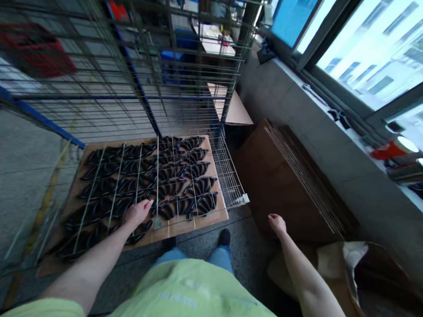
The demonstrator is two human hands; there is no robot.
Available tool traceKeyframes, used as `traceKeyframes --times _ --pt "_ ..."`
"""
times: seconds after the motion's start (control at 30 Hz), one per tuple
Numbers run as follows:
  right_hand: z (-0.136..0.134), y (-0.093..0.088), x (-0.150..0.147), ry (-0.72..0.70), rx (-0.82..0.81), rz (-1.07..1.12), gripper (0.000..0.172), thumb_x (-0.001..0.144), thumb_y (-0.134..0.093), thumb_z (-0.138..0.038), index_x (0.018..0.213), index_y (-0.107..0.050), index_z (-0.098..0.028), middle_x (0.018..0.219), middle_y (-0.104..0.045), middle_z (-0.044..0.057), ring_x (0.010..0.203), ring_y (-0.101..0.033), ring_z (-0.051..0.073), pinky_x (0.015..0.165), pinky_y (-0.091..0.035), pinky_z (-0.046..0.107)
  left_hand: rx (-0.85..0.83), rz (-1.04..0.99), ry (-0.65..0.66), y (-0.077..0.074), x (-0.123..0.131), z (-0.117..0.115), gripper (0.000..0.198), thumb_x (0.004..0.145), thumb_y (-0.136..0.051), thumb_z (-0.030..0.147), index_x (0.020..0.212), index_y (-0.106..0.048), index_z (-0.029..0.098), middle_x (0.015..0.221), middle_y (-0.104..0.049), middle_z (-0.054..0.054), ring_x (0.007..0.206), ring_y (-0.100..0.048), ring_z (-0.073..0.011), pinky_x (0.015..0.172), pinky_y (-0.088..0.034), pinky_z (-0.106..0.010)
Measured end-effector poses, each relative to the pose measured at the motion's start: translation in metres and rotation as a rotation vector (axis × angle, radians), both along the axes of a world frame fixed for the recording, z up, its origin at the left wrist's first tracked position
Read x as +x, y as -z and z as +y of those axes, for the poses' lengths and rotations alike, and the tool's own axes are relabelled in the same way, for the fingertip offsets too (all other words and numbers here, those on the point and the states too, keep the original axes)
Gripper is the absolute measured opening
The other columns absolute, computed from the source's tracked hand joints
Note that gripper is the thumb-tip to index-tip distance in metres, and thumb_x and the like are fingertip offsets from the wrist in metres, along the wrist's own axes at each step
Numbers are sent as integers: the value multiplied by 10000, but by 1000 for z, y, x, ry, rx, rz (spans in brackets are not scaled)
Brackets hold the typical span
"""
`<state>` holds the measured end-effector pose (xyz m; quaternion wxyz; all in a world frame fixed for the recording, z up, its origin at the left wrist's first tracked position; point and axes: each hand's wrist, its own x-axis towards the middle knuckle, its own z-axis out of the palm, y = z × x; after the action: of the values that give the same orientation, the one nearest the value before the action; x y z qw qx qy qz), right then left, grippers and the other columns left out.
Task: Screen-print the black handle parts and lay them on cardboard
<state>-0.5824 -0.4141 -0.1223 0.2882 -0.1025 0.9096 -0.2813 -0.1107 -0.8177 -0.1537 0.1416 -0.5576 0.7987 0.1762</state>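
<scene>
My left hand (137,213) is closed at the near edge of a wire mesh panel (119,180), its fingers curled at the wire. Beneath the panel, rows of curved, glossy black parts (168,189) lie on a brown cardboard sheet (207,220). A grey clip (158,222) sits at the panel's near corner, just right of that hand. My right hand (277,224) hangs apart from everything on the right, fingers curled, with nothing visible in it.
A tall wire cage wall (186,103) with blue posts rises behind the parts; its side panel (229,167) stands at the right. Brown boards (278,177) lean on the wall below the window. A large brown paper sack (337,278) stands at lower right. Cans (396,148) line the sill.
</scene>
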Motion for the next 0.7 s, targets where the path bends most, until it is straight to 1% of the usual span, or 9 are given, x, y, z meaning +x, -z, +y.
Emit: traceKeyframes --times 0.1,0.2,0.27,0.33,0.4,0.47,0.53,0.6,0.7 --pt "34 -1 -95 72 187 120 297 820 -547 -307 1023 -729 -188 985 -724 141 1034 -663 293 888 -503 398 -11 16 -114 -10 -49 21 521 922 -266 592 971 -671 267 932 -741 -70 787 -655 -252 610 -372 -276" --pt "58 1 -177 78 295 198 406 854 -515 -296 1192 -668 -130 1205 -654 199 1166 -594 335 963 -460 434 12 56 -246 -22 -95 50 475 916 -302 573 913 -659 259 896 -753 -40 801 -659 -245 608 -387 -271" --pt "69 4 -218 56 336 239 468 866 -513 -302 1285 -606 -117 1291 -599 213 1218 -551 344 983 -444 444 34 56 -291 -28 -118 67 443 914 -319 547 879 -648 252 890 -760 -21 819 -663 -242 605 -389 -270" --pt "78 9 -247 30 372 278 506 869 -517 -303 1333 -559 -106 1336 -554 231 1256 -507 355 989 -434 458 47 40 -305 -32 -134 81 419 906 -341 528 872 -650 247 892 -763 -11 818 -668 -237 603 -393 -270" --pt "85 15 -265 6 405 307 511 867 -524 -304 1330 -547 -90 1341 -532 254 1260 -486 376 974 -435 484 86 42 -319 -34 -142 90 399 897 -368 517 896 -657 242 884 -763 -5 791 -675 -219 603 -409 -266" --pt "88 22 -274 -17 431 325 491 861 -536 -300 1302 -555 -84 1328 -525 266 1242 -485 393 951 -438 507 144 56 -337 -35 -148 98 385 886 -397 511 907 -660 231 860 -763 -4 749 -682 -197 607 -432 -260" --pt "90 29 -276 -40 446 346 470 858 -546 -289 1281 -553 -84 1318 -517 270 1238 -476 396 948 -428 519 185 50 -346 -38 -154 105 374 876 -417 501 875 -659 216 819 -760 -8 705 -685 -183 601 -450 -256" --pt "90 35 -273 -77 469 412 456 860 -551 -283 1272 -539 -88 1296 -523 260 1233 -472 383 951 -418 510 195 35 -339 -41 -161 112 367 870 -421 486 833 -652 204 775 -753 -16 672 -686 -177 584 -462 -251" --pt "90 39 -269 -151 526 539 433 868 -559 -292 1255 -527 -100 1230 -557 220 1179 -505 352 911 -441 455 152 12 -277 -42 -174 123 366 868 -421 475 804 -643 191 727 -739 -27 637 -681 -167 564 -469 -243"
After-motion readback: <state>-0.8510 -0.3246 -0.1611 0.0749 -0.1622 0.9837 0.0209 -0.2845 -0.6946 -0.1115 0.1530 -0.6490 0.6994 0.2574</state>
